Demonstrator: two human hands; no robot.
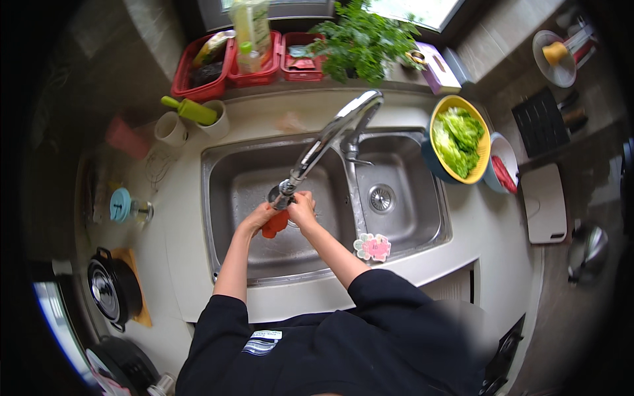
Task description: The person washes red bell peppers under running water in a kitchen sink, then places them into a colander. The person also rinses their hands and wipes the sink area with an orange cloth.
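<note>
Both of my hands are over the large left basin of a stainless steel double sink (pixel 247 252), just under the head of a chrome faucet (pixel 322 143). My left hand (pixel 260 216) grips one side of an orange-red cloth or similar soft item (pixel 274 225). My right hand (pixel 303 207) holds its other side, the fingers partly behind the faucet head. The item hangs between the hands; its upper part is hidden. A flower-shaped pink and green sponge (pixel 372 247) lies on the sink's front rim, right of my right forearm.
Right of the sink, a yellow colander (pixel 484 143) of lettuce (pixel 456 141) sits in a blue bowl, beside a bowl (pixel 495 148) with red meat. Red baskets (pixel 208 91) and a leafy plant (pixel 364 42) line the back ledge. White cups (pixel 171 129) and a black pot (pixel 111 289) stand left.
</note>
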